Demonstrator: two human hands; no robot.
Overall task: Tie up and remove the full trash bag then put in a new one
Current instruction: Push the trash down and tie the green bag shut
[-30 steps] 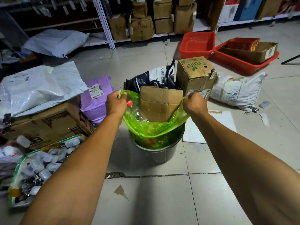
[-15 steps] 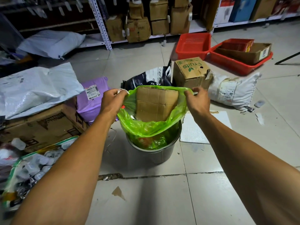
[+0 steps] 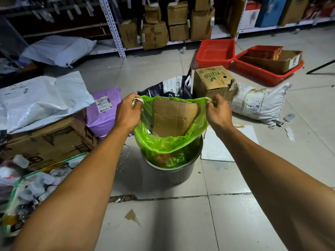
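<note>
A translucent green trash bag (image 3: 168,144) sits in a round grey metal bin (image 3: 183,171) on the tiled floor. My left hand (image 3: 126,113) grips the bag's rim on the left side. My right hand (image 3: 218,112) grips the rim on the right. The rim is pulled up above the bin and stretched between both hands. A folded piece of brown cardboard (image 3: 174,116) stands upright inside the bag, with coloured rubbish below it. No new bag is in view.
Behind the bin stand a dark printed bag (image 3: 170,87) and a "Fruits" cardboard box (image 3: 213,82). A purple parcel (image 3: 103,109), grey mailers and boxes lie left. A white sack (image 3: 259,104), red baskets (image 3: 215,53) and shelving are beyond. A white sheet (image 3: 217,147) lies right of the bin.
Both hands have raised the bag's rim higher and pulled it over the far side of the cardboard. The bag's mouth is stretched wider above the bin.
</note>
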